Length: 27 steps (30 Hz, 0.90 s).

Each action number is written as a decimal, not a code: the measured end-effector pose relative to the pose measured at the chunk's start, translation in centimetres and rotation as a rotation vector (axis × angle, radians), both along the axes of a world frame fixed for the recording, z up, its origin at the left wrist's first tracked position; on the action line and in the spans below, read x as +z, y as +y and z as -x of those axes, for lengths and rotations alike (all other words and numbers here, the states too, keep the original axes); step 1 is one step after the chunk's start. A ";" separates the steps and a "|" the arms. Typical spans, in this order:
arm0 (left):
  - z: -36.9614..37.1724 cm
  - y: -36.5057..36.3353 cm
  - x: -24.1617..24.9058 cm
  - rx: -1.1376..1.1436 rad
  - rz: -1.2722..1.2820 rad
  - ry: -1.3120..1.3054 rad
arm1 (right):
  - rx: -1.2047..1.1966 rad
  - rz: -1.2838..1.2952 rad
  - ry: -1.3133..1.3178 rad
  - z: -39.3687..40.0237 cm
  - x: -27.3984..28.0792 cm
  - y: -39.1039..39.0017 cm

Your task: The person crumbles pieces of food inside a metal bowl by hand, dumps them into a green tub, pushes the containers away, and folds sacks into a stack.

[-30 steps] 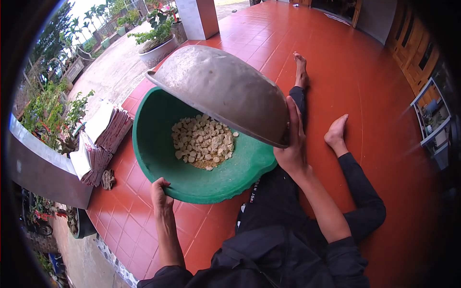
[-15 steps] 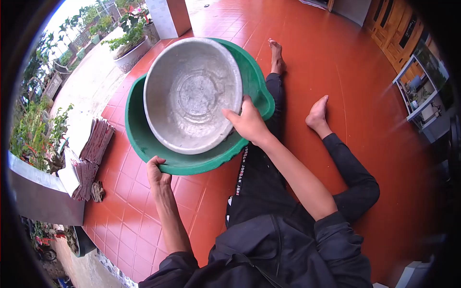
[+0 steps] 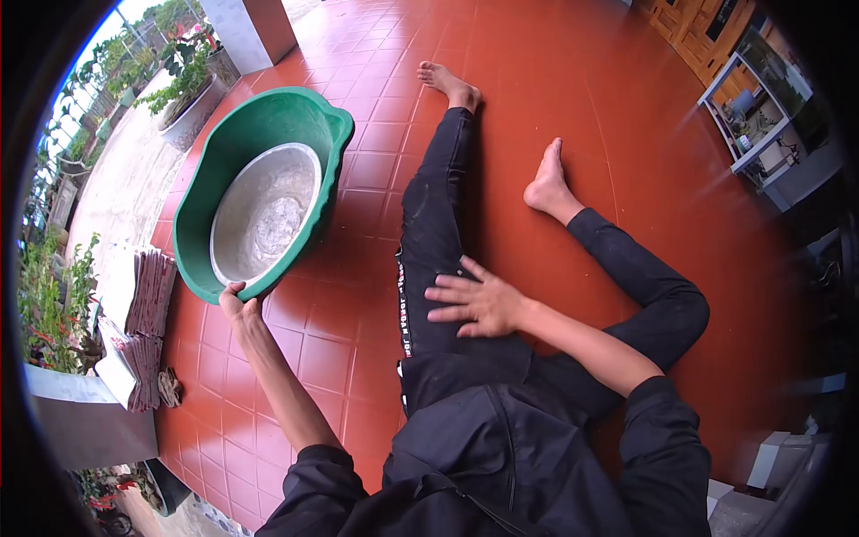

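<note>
My left hand (image 3: 240, 305) grips the near rim of a green plastic basin (image 3: 246, 121), thumb over the edge, fingers hidden beneath. The basin is tilted, out to the left of my legs. Inside it rests a smaller silver metal bowl (image 3: 268, 215), leaning against the basin's lower side. My right hand (image 3: 480, 300) is apart from both, its fingers spread over the thigh of my black trousers (image 3: 434, 206). Nothing is in the right hand.
Red tiles (image 3: 358, 331) cover the floor where I sit with legs stretched out. Folded stacks of paper (image 3: 148, 309) lie at the left, near a low wall (image 3: 98, 425). A potted plant (image 3: 192, 112) and a pillar (image 3: 237, 31) stand further off. A glass-sided cabinet (image 3: 752, 112) is at the right.
My right hand has let go of the silver bowl and come back over my thigh. The green basin, bowl inside, has swung left and tilted, held by the left hand alone.
</note>
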State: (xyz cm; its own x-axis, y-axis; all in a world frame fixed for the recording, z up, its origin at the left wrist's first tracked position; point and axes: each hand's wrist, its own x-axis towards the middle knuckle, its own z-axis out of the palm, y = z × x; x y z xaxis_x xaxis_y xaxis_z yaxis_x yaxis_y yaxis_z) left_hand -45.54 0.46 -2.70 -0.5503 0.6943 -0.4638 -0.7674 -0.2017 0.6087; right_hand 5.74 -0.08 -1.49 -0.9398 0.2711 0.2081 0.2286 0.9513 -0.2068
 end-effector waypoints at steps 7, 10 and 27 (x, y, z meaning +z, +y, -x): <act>4.0 4.8 -4.1 0.031 0.018 -0.143 | -1.109 -0.365 -0.038 -10.8 8.4 6.6; 5.5 9.4 -6.3 0.044 0.049 -0.199 | -1.132 -0.452 -0.049 -14.0 14.3 3.9; -11.4 27.7 -0.1 -0.543 -0.158 0.334 | -1.422 -0.523 -0.445 -20.7 22.2 -0.2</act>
State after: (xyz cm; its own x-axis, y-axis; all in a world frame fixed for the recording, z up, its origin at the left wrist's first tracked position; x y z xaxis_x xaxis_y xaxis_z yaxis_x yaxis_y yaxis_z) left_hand -34.18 28.16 -2.80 -0.1994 0.9597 -0.1979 -0.5601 0.0541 0.8267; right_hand 26.48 -0.31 20.68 0.0010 0.9383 0.3458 0.9110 -0.1435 0.3867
